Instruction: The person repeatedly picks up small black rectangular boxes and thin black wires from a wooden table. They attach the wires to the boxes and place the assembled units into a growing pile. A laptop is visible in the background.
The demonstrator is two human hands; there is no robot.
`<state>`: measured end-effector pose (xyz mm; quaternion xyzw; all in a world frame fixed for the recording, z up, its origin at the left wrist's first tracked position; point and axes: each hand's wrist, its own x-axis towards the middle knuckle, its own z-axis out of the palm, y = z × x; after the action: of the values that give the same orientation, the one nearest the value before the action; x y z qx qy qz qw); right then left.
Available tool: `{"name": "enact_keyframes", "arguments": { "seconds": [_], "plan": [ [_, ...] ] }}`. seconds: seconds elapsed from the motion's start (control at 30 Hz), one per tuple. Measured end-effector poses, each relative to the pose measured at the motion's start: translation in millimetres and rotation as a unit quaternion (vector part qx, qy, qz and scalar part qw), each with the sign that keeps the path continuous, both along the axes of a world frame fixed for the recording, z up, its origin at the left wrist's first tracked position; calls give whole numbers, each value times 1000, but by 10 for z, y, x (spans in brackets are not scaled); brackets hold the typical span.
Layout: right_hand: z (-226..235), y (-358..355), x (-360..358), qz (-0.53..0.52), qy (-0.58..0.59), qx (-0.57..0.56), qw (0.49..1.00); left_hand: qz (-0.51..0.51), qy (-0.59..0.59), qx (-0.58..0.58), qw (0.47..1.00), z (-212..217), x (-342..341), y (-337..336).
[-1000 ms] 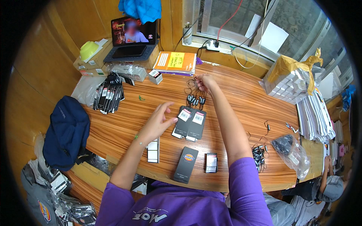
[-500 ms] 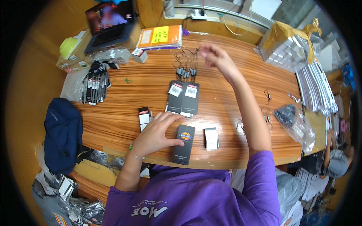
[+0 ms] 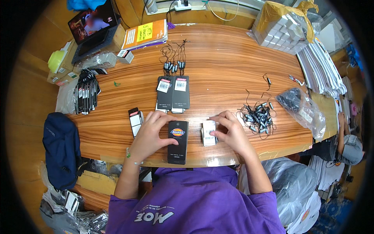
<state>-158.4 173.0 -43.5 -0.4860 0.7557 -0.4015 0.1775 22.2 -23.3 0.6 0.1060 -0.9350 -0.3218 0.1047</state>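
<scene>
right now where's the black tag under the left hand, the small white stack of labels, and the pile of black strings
black tag (image 3: 177,146): head view, on its bare lower half.
small white stack of labels (image 3: 208,132): head view, on its top face.
pile of black strings (image 3: 258,116): head view, middle of the tangle.

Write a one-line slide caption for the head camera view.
Left hand rests on a black hang tag while right hand touches a small white tag stack on a wooden table.

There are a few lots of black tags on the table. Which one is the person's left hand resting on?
The left hand rests on the single black tag at the near table edge; the pair farther back and the bundle at left lie untouched.
</scene>
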Motion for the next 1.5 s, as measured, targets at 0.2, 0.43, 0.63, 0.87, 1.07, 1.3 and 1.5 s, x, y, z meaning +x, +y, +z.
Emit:
{"name": "enact_keyframes", "arguments": {
  "seconds": [0.2, 0.43, 0.63, 0.87, 1.07, 1.3, 1.5],
  "plan": [
    [-27, 89, 108, -47, -358, -59, 931, 72, -26, 490, 868, 41, 99, 87],
    [309, 3, 470, -76, -137, -202, 967, 69, 46, 467, 880, 23, -175, 598],
    [183, 693, -309, -223, 119, 27, 967, 90, 95, 460, 878, -25, -184, 548],
    [-60, 1000, -447, -274, 64, 27, 959, 46, 67, 509, 857, 127, -357, 571],
    [264, 817, -466, -232, -354, -293, 857, -67, -19, 512, 856, 128, -653, 659],
    [438, 393, -380, -150, -396, -378, 823, -221, 47, 425, 876, 4, -1303, 888],
    [518, 210, -445, -114, -480, -355, 794, -225, -47, 460, 858, 4, -1415, 748]
  ]
}}
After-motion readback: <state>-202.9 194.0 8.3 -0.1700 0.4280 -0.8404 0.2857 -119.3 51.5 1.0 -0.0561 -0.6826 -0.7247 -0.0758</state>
